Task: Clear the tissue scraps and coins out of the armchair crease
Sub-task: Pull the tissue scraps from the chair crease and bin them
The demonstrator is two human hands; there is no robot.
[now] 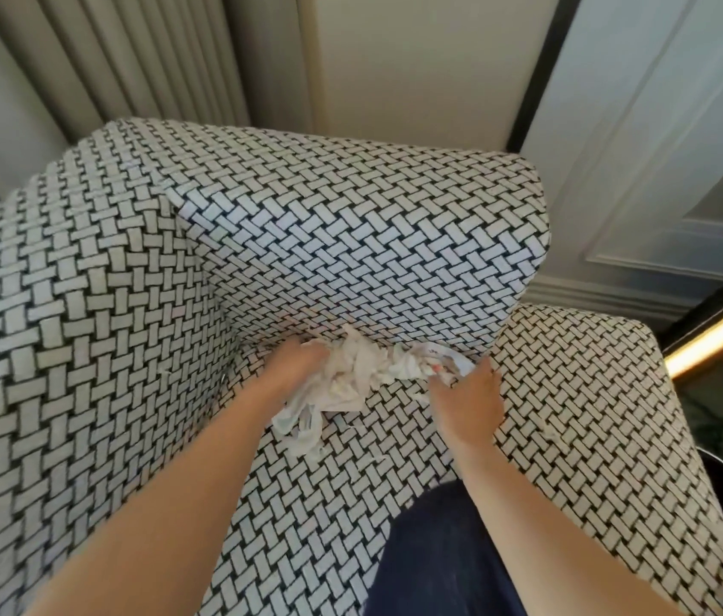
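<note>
A bunch of crumpled white tissue scraps [351, 375] lies along the crease where the armchair's seat [351, 460] meets its backrest [351, 242]. My left hand [295, 364] is at the left end of the bunch, its fingers buried in the tissue and gripping it. At the right end is my right hand [468, 397], with fingertips pinching the tissue edge near a scrap with red marks [437, 369]. A loose strip of tissue [302, 426] trails down onto the seat. No coins are visible.
The armchair has a black-and-white woven pattern, with a left arm [62, 349] and a right arm [595, 415] enclosing the seat. My knee in dark blue cloth [448, 557] rests on the seat front. Curtains and a panelled wall stand behind.
</note>
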